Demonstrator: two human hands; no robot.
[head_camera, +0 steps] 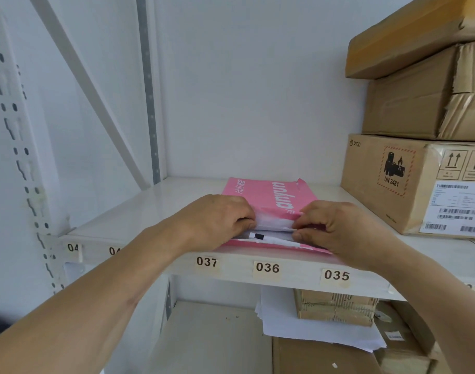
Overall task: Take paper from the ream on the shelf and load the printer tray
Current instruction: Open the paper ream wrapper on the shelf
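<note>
A pink-wrapped ream [268, 197] lies flat on the white shelf [155, 209], its open end facing me above labels 037 to 035. White paper [274, 225] shows at that torn end. My left hand [217, 220] grips the left side of the open wrapper flap, fingers curled in. My right hand [336, 228] pinches the wrapper and the sheets at the right side of the opening. A small white strip with a black mark [259, 236] lies across the paper edge between my hands. No printer tray is in view.
Stacked cardboard boxes [419, 168] fill the shelf's right side, close to the ream. The shelf below holds loose white sheets [298, 325] and more cardboard boxes [336, 309]. A perforated shelf upright [18, 147] stands at the left.
</note>
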